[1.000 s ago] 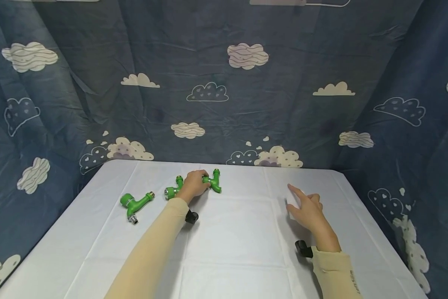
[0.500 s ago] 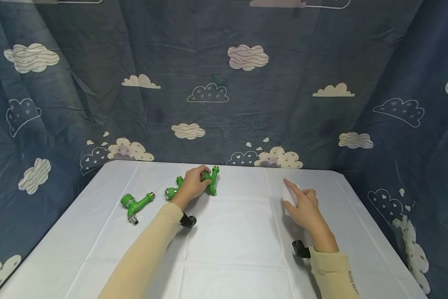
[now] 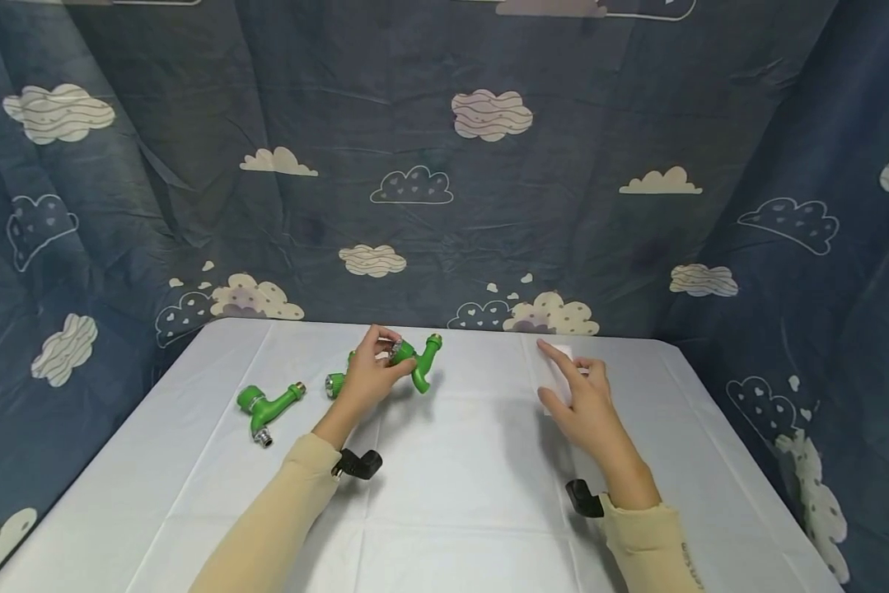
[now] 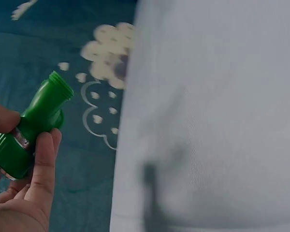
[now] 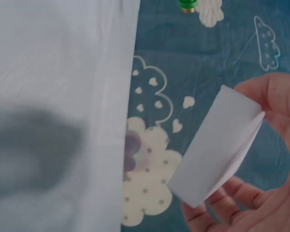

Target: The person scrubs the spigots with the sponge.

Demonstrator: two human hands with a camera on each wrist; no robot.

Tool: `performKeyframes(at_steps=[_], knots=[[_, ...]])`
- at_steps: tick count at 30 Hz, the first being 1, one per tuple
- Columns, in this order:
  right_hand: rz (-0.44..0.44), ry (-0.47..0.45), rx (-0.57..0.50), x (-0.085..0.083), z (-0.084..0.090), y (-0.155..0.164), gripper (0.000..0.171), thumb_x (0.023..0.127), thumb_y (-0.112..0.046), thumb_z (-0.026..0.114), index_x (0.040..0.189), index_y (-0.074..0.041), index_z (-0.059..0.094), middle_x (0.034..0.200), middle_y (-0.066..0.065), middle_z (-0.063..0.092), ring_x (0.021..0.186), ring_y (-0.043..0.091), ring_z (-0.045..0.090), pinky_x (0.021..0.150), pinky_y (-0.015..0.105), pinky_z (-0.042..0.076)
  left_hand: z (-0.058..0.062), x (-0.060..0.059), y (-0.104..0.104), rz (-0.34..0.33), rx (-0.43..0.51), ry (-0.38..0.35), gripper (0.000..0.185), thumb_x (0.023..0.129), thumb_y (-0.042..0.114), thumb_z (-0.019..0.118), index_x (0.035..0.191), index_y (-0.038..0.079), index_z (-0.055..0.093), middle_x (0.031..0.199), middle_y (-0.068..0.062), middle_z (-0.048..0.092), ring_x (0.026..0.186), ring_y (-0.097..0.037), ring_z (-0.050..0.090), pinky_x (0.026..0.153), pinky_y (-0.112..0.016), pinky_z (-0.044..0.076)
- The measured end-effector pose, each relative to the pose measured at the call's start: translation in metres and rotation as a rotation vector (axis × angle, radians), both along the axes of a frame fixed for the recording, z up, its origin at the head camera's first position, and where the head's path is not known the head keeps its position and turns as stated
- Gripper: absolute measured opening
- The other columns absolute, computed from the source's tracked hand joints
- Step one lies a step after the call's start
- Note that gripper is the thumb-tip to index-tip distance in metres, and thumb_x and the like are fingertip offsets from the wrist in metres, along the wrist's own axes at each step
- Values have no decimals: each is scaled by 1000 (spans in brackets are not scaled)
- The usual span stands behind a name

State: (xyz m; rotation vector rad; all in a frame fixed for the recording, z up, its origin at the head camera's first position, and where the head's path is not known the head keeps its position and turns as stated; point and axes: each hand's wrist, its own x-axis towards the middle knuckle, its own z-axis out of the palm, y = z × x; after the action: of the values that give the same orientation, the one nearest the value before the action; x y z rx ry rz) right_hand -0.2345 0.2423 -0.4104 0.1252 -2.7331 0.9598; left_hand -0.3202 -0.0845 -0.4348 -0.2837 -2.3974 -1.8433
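1. A green tap (image 4: 38, 111) is showing a threaded mouth, a silvery collar and a ribbed knob; a white block (image 5: 212, 145) is showing a smooth, plain face.
2. A second tap (image 3: 269, 405) is lying at left on the white table (image 3: 459, 478); a third tap (image 3: 334, 385) is lying there too, partly hidden behind the left hand (image 3: 368, 375).
3. A dark blue curtain (image 3: 303, 222), printed with pale clouds, is hanging behind and beside the table.
4. Over the far side, the left thumb and fingers are grasping the green tap, its mouth projecting beyond them.
5. The right hand (image 3: 588, 403) is pinching the white block between thumb and fingers, well apart from the taps.
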Motion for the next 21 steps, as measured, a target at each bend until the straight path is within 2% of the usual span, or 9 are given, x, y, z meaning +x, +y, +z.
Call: performKeyframes(at_steps=[3,6,10,14,18,21], knots=[[51,90,12,2,2,-7,65,104,-16,68,163,-29,45,149,33,34,128,47,44,100,70,50,0,9,-4,-35,115,-7,42,96,4,79,132,10,59,134,-17,63,114,-29,72,87,-27,63],[107,190,32,4,3,-17,65,101,-13,71,160,-29,50,150,32,37,128,46,47,101,69,51,-1,18,-5,-86,215,-26,44,96,1,77,137,10,61,131,-18,63,106,-25,75,88,-28,65],[184,337,60,8,2,-35,62,97,-13,77,153,-29,58,148,29,42,127,46,49,98,65,54,-2,28,-2,-135,307,-41,47,97,0,77,141,8,62,127,-18,66,99,-15,77,92,-32,66],[257,466,87,13,-1,-54,57,95,-13,81,147,-29,62,146,28,46,128,47,52,93,59,58,-1,36,4,-157,376,-15,50,96,-4,76,144,3,62,125,-18,68,97,-11,78,93,-34,66],[294,511,101,17,-3,-69,55,96,-15,82,145,-31,64,150,26,46,128,46,54,92,58,60,1,41,10,-164,420,22,51,96,-7,75,145,-2,62,122,-19,70,93,-10,79,90,-34,67],[308,528,112,19,-6,-76,54,97,-16,81,145,-32,65,154,26,45,132,47,53,99,61,59,1,43,14,-172,430,36,51,96,-8,74,145,-4,62,124,-20,71,93,-10,79,89,-33,67]])
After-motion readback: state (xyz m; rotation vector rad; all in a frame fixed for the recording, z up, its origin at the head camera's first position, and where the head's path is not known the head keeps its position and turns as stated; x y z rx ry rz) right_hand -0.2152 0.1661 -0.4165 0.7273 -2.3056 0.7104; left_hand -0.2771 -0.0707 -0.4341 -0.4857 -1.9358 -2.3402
